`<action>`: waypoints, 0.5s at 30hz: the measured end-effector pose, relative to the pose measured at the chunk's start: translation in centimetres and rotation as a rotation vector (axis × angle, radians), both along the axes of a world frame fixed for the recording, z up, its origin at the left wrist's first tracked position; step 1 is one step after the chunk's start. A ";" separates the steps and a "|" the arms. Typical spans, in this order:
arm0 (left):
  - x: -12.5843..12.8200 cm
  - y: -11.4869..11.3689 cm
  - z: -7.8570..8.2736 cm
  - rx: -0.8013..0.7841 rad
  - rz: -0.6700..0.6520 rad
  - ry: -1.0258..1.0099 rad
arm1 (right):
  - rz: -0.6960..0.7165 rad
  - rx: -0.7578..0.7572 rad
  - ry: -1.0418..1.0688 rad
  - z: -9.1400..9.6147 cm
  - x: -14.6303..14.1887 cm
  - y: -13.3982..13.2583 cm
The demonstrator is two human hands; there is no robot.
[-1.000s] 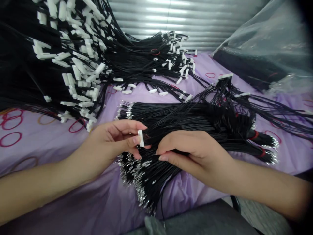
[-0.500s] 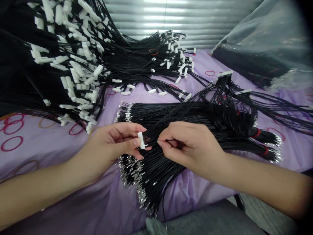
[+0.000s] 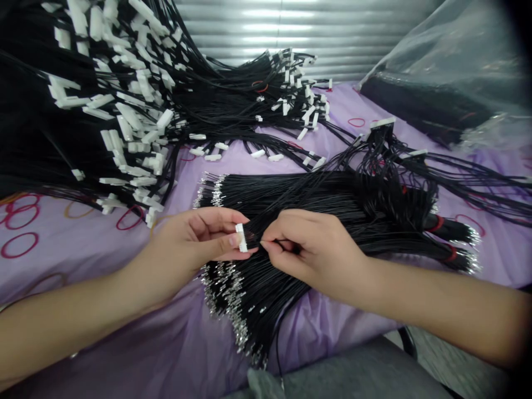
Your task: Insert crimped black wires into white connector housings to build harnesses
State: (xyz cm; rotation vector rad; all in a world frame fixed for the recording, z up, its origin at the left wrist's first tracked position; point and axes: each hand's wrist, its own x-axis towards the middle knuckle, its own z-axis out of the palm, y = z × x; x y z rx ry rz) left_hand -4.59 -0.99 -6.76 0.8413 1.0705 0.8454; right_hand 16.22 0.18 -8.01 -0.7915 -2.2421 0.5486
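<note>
My left hand (image 3: 199, 244) pinches a small white connector (image 3: 241, 237) between thumb and fingers, with black wires running out of it to the right. Just to its right, my right hand (image 3: 310, 249) is closed in a pinch on one thin black wire, its tip almost touching the connector. Both hands hover over a loose bundle of black wires with metal terminals (image 3: 241, 299) lying on the purple table cover (image 3: 124, 332).
A big heap of finished black harnesses with white connectors (image 3: 124, 111) fills the back left. More wire bundles tied with red bands (image 3: 440, 227) lie right. A clear plastic bag (image 3: 449, 83) sits at back right. Red rubber bands (image 3: 19, 244) lie at left.
My right hand lifted off the wire bundle, took one wire in a pinch and brought its tip leftward up to the connector. My left hand stayed almost still.
</note>
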 end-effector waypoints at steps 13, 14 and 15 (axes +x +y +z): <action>0.0 0.1 2.3 0.203 -0.075 0.001 | 0.026 0.404 -0.214 2.5 1.6 -2.1; -0.1 0.1 2.3 0.226 -0.096 0.028 | 0.050 0.369 -0.264 2.2 1.4 -2.1; -0.1 0.1 2.4 0.247 -0.106 0.062 | 0.074 0.327 -0.316 1.8 1.2 -2.0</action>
